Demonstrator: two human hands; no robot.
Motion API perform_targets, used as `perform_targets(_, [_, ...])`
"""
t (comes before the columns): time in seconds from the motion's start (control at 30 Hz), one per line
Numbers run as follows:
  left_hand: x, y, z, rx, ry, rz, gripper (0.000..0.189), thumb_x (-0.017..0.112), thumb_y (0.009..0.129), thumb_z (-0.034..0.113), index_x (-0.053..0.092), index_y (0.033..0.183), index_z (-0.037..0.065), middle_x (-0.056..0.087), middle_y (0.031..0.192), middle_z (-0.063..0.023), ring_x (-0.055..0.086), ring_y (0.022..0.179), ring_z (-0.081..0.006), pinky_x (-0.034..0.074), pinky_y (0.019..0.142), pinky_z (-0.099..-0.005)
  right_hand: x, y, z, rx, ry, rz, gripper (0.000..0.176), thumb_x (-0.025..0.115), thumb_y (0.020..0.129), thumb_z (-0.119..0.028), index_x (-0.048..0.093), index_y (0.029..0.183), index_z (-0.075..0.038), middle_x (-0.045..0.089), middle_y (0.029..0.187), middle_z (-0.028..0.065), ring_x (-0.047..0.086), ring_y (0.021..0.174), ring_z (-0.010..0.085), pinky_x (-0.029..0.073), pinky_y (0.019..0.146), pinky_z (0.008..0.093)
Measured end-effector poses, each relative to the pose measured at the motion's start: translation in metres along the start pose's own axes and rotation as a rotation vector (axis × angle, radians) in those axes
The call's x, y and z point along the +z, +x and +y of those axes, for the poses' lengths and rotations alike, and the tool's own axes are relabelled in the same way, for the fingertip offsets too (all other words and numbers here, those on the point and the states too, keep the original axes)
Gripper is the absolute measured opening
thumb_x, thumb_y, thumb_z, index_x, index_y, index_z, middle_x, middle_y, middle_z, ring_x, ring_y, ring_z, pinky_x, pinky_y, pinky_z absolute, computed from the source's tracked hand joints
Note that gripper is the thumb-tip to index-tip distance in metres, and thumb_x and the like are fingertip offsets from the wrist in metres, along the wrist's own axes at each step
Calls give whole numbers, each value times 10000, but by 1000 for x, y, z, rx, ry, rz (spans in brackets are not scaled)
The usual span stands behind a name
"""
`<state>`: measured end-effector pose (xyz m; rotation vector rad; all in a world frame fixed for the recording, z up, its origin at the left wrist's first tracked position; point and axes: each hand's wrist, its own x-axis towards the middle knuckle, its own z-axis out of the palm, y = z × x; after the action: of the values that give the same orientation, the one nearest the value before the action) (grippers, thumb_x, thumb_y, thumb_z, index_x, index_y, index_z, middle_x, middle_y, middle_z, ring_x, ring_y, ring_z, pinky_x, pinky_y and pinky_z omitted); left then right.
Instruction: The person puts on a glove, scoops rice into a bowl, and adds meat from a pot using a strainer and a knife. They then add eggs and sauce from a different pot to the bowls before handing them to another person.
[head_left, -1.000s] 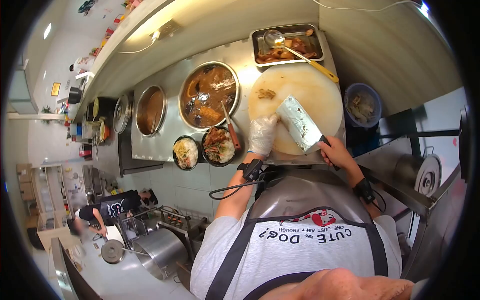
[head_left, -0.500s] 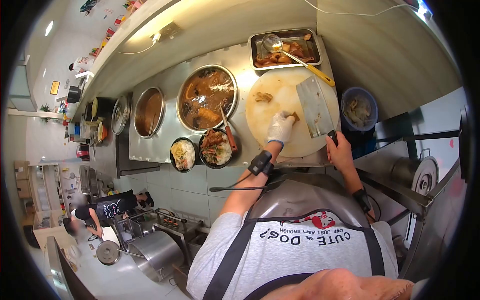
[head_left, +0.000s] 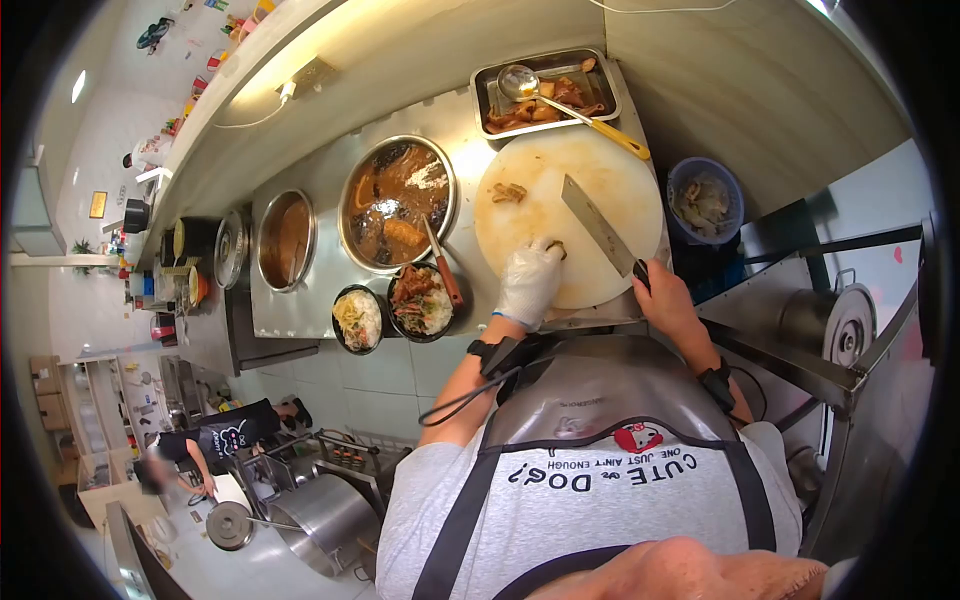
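Observation:
My left hand, in a clear plastic glove, pinches a small brown piece of food against the round white cutting board. In my bare right hand is the dark handle of a wide cleaver; its blade stands edge-down over the board, to the right of my left hand. Whether the edge touches the board, I cannot tell. A small heap of cut brown food lies on the board's left part.
Behind the board stands a metal tray of meat with a ladle. Left are a round pot of brown stew, a second pot and two rice bowls. A blue basket is right. A co-worker is lower left.
My left hand has drawn back toward the board's near edge with the piece. The cleaver has turned from lying nearly flat to edge-down and moved closer to my left hand.

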<state>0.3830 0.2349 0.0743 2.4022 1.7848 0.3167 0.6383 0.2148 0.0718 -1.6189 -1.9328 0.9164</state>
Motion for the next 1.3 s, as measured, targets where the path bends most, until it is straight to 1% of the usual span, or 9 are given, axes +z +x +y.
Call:
perform_targets(0.17, [-17, -19, -3, 24, 0, -23, 312, 554, 775, 1, 625, 1072, 61, 602, 1147, -150, 646, 891, -337, 546, 768, -428, -1, 11, -11, 42, -210, -198, 298, 613, 907, -233, 492, 1021, 14, 642, 781, 259, 640, 768, 440, 499, 681, 512])
perform_targets(0.27, [15, -17, -3, -8, -123, 43, 317, 552, 789, -3, 600, 1099, 42, 585, 1186, -167, 649, 910, -356, 548, 776, -433, -3, 13, -30, 39, -152, -90, 291, 613, 922, -259, 488, 978, -3, 640, 760, 248, 644, 750, 429, 499, 657, 506])
perform_targets(0.53, [12, -14, 8, -17, -83, 37, 281, 622, 857, 183, 605, 1092, 28, 597, 1124, -160, 641, 856, -342, 544, 719, -406, 5, 17, -39, -42, -315, -41, 328, 620, 928, -319, 486, 946, -20, 647, 733, 209, 647, 699, 413, 503, 606, 481])
perform_targets(0.6, [-1, -22, 6, 41, 29, 286, 303, 638, 840, 207, 613, 1083, 29, 599, 1063, -147, 627, 827, -310, 530, 671, -409, 12, 13, -36, -11, -343, -80, 326, 618, 929, -318, 485, 943, -21, 647, 731, 206, 646, 693, 412, 501, 599, 482])
perform_targets(0.7, [8, -29, 9, -3, -12, 35, 289, 627, 820, 176, 618, 1063, 19, 590, 1011, -140, 617, 835, -293, 521, 666, -419, 15, 6, -29, 13, -353, -57, 308, 613, 931, -314, 490, 951, -31, 646, 740, 208, 644, 716, 421, 499, 606, 493])
perform_targets(0.8, [43, -35, 2, 30, -12, 52, 298, 615, 796, 147, 612, 1058, 6, 586, 993, -134, 607, 804, -301, 518, 663, -418, 25, 12, -25, 55, -315, -56, 282, 603, 938, -304, 499, 966, -44, 644, 775, 230, 633, 762, 449, 483, 622, 510])
perform_targets(0.97, [-3, -37, -8, 185, -183, 239, 305, 597, 791, 127, 609, 1057, -22, 583, 1077, -168, 579, 1012, -339, 497, 861, -426, 26, 10, -27, 38, -250, -35, 284, 595, 947, -304, 510, 983, -35, 639, 791, 254, 621, 774, 468, 468, 628, 518])
perform_targets(1.07, [-15, -38, -8, 146, -257, 106, 316, 590, 821, 123, 603, 1092, -38, 554, 1218, -195, 512, 1177, -355, 445, 984, -411, 24, 7, -28, 62, -257, -27, 290, 592, 950, -306, 513, 992, -30, 637, 789, 261, 619, 777, 470, 469, 634, 523])
perform_targets(1.3, [30, -19, -14, 71, -19, 149, 384, 622, 868, 236, 599, 1185, 20, 473, 1401, -197, 431, 1303, -395, 370, 1074, -482, 22, 6, -30, 55, -330, 15, 320, 611, 934, -329, 502, 954, -29, 620, 765, 269, 607, 751, 478, 459, 626, 537])
